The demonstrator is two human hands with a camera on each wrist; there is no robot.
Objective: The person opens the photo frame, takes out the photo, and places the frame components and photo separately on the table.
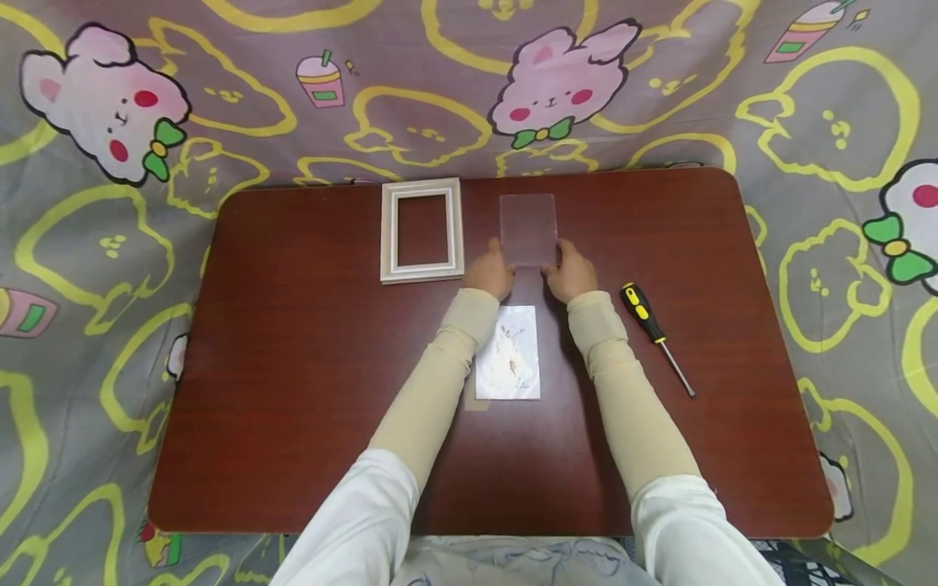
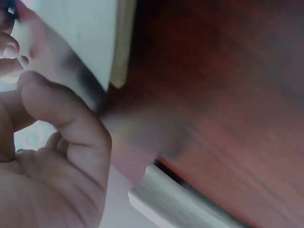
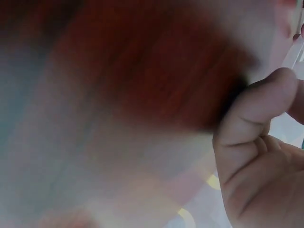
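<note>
Both hands hold a clear rectangular sheet (image 1: 528, 228) by its near corners, toward the back of the table. My left hand (image 1: 489, 271) pinches the left corner between thumb and fingers; the bent thumb (image 2: 61, 104) shows in the left wrist view. At the right corner, my right hand (image 1: 574, 274) has the same kind of pinch, its thumb (image 3: 261, 102) visible in the right wrist view. Left of the sheet lies a white picture frame (image 1: 389, 236) with an open centre. A white card with a plant print (image 1: 507, 354) lies between the forearms.
A black and yellow screwdriver (image 1: 645, 316) lies to the right of the right forearm, its tip toward the near side. A small tan piece (image 1: 476, 404) pokes out under the card. Patterned cloth (image 1: 418, 65) surrounds the brown table (image 1: 308, 366).
</note>
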